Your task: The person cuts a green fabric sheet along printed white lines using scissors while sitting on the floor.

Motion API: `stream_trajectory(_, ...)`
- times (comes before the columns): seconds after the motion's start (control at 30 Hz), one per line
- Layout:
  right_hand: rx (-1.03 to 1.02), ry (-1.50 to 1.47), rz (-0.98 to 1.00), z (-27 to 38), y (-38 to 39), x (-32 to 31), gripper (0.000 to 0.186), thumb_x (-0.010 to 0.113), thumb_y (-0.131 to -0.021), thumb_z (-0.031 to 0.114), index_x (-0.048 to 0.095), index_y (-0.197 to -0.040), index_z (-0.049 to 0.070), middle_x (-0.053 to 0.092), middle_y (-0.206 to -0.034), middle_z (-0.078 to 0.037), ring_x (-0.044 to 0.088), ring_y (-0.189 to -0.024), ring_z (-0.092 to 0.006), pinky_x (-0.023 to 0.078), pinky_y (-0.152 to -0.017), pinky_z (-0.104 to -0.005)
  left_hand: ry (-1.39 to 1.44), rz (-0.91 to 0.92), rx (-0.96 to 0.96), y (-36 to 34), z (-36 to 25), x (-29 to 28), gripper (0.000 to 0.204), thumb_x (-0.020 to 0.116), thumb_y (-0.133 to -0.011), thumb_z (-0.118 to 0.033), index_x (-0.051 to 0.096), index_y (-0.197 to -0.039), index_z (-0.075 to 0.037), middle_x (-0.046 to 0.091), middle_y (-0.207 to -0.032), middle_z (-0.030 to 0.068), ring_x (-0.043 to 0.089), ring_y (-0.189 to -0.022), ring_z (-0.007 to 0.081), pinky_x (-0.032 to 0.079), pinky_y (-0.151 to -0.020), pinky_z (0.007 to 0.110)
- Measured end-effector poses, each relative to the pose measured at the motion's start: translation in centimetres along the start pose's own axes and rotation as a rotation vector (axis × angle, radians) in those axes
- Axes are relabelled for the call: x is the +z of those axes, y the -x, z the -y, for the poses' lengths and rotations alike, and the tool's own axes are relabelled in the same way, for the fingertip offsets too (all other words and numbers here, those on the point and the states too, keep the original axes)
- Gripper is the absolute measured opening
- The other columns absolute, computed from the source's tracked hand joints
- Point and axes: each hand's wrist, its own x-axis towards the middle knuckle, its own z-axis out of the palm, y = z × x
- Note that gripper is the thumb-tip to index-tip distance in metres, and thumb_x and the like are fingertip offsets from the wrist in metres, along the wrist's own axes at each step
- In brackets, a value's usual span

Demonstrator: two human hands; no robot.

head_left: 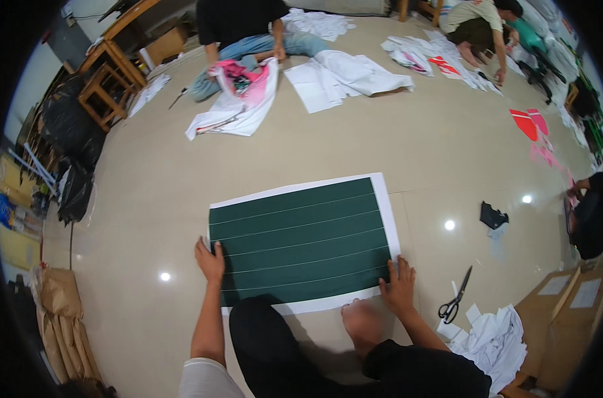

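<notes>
Lying flat at the dial's centre: one dark green sheet (301,242), pale-lined, white-margined. Around it, left to right: brown paper bundle (61,318), between eight and nine o'clock; black bags (69,126), ten; wooden stool (102,99), between ten and eleven; left hand (212,266), nine-o'clock edge, thumb parted from fingers, any pinch cannot be told; seated person (241,23) with pink-and-white cloth (255,99), towards twelve; dark-trousered knee (261,335), between six and seven, covering part of the lower edge; white cloths (351,74), past twelve; bare foot (362,325), blurred, five, near the lower margin; right hand (399,286), four-o'clock corner, fingers spread; scissors (458,298), four, apart from the sheet; crumpled white heap (497,341), just beyond; black scrap (492,215), three; red piece (524,124), two; cardboard (540,308), towards four. Upper and right edges: uncovered down to the right hand; floor (301,152) between upper edge and cloths. Surface: glossy beige, lamp reflections at three and nine.
</notes>
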Motion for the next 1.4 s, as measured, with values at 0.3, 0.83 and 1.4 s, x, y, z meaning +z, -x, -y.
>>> stream_trajectory(0.3, 0.028, -0.013, -0.005, 0.4, 0.8, -1.0, 0.066, 0.070, -0.090, 0.028, 0.049, -0.146, 0.001, 0.037, -0.157, -0.026, 0.033, -0.146, -0.0444, 0.020, -0.119, -0.0661, 0.192, 0.456, -0.230, -11.8, 0.8, 3.5, 0.041, 0.082, -0.086, -0.028, 0.064, -0.109, 0.000, 0.070, -0.087, 0.0102, 0.067, -0.074, 0.0227, 0.054, -0.068, 0.039)
stream_trajectory(0.83, -0.021, 0.011, 0.075, 2.0, 0.7, -0.8, 0.066, 0.072, -0.090, 0.028, 0.049, -0.145, -0.001, 0.037, -0.157, -0.028, 0.034, -0.147, -0.0439, 0.021, -0.117, -0.0677, 0.488, 0.295, -0.084, -17.0, -0.8, 2.1, 0.049, 0.074, -0.090, -0.007, 0.050, -0.132, -0.001, 0.060, -0.113, 0.0120, 0.058, -0.101, 0.0205, 0.048, -0.090, 0.034)
stream_trajectory(1.4, -0.102, -0.019, 0.114, 3.9, -1.4, -0.1, 0.068, 0.060, -0.099, 0.032, 0.037, -0.156, 0.001, 0.024, -0.166, -0.027, 0.023, -0.153, -0.0455, 0.015, -0.121, -0.0670, -0.221, 0.255, 0.053, 2.9, 0.4, -0.6, 0.065, 0.044, -0.107, -0.042, 0.029, -0.163, -0.013, 0.023, -0.168, 0.0232, 0.018, -0.155, 0.0457, 0.014, -0.125, 0.060)
